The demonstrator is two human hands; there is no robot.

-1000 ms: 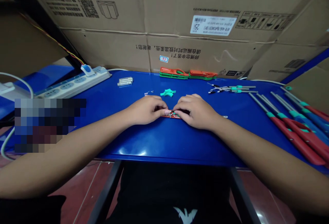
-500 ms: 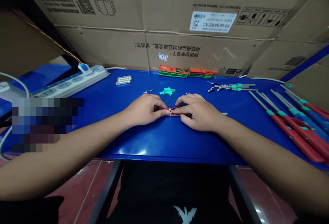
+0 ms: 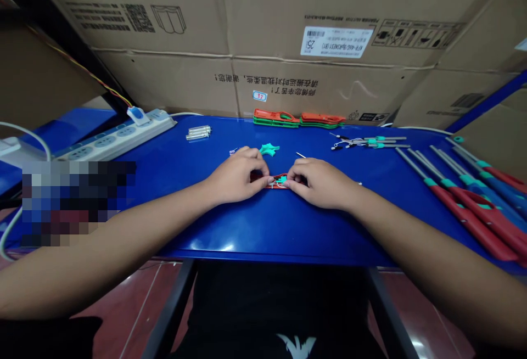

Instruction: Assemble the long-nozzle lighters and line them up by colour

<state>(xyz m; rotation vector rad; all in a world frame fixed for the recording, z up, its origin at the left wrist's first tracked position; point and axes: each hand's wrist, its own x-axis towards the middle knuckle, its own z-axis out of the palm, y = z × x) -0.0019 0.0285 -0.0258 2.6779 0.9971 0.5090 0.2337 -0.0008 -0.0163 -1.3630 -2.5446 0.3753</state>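
A red lighter shell (image 3: 269, 186) lies on the blue table between my hands, its hollow side up. My left hand (image 3: 239, 178) grips its left part with thumb and fingers. My right hand (image 3: 321, 182) pinches a small teal trigger (image 3: 281, 180) over the middle of the shell. A thin pale wire shows beside it. The metal tip of a tube (image 3: 359, 184) pokes out right of my right hand. Beyond my hands lie more teal triggers (image 3: 269, 150) and a thin metal pin (image 3: 301, 155). My palms hide much of the shell.
Orange and green shells (image 3: 275, 118) are stacked against the cardboard box (image 3: 263, 29). Clear cylinders (image 3: 198, 133) lie at the back left, near a power strip (image 3: 119, 135). Metal tubes with wires (image 3: 370, 142) and several red and blue lighters (image 3: 473, 213) lie on the right.
My right hand has shifted slightly, its fingers drawn into a pinch. The teal trigger now shows in the red shell, where my fingers were before. The view has tilted up slightly.
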